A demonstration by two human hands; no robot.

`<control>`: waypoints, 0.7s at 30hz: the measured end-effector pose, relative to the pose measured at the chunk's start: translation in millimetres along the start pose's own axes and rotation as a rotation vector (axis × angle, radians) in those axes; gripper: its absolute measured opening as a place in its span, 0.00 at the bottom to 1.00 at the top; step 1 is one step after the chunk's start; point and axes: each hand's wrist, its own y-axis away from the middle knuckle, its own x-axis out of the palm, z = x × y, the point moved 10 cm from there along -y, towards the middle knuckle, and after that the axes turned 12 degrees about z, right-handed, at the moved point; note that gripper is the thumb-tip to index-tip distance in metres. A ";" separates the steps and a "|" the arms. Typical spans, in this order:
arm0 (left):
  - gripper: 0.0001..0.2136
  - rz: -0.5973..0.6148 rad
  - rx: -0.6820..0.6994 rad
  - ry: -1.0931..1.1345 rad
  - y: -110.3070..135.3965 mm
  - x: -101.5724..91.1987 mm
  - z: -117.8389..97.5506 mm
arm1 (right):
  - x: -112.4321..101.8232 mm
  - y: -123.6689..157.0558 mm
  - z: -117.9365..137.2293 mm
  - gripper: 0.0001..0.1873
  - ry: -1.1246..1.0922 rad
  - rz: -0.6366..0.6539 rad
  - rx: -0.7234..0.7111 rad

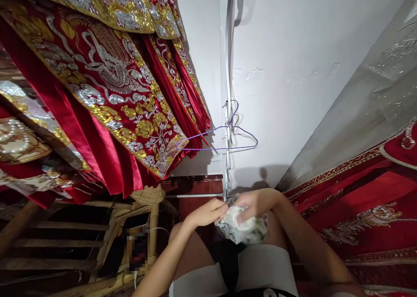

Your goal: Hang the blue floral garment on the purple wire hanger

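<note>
Low in the middle of the view, both of my hands grip a small crumpled bundle of pale patterned cloth (pixel 243 231) above my lap. My left hand (pixel 208 212) pinches its left edge with the fingers closed. My right hand (pixel 256 203) curls over the top of the bundle and presses into it. Below them are my bare knees and white shorts (pixel 260 266).
Red garments with gold and silver embroidery (pixel 107 84) hang at the left. An empty purple wire hanger (pixel 228 136) hangs on the white wall corner. More red embroidered cloth (pixel 365 214) lies at the right. A bamboo chair (pixel 110 240) stands at the lower left.
</note>
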 end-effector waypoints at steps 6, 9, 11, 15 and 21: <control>0.32 -0.239 0.049 -0.055 21.3 -14.3 -3.8 | -36.9 16.9 37.0 0.09 0.038 -0.150 -0.033; 0.42 -0.430 0.123 -0.174 20.2 -31.6 -30.2 | -30.1 2.8 48.2 0.09 0.150 -0.102 -0.042; 0.30 -0.421 0.082 -0.218 14.4 -34.6 -33.6 | -36.9 5.0 50.7 0.07 0.255 -0.138 -0.031; 0.15 -0.376 -0.097 -0.293 23.4 -45.2 -22.4 | -112.5 57.5 45.1 0.11 0.387 -0.716 -0.028; 0.16 -0.365 -0.297 -0.437 56.6 -62.8 -20.2 | -178.6 69.5 -21.2 0.42 0.454 -1.085 0.172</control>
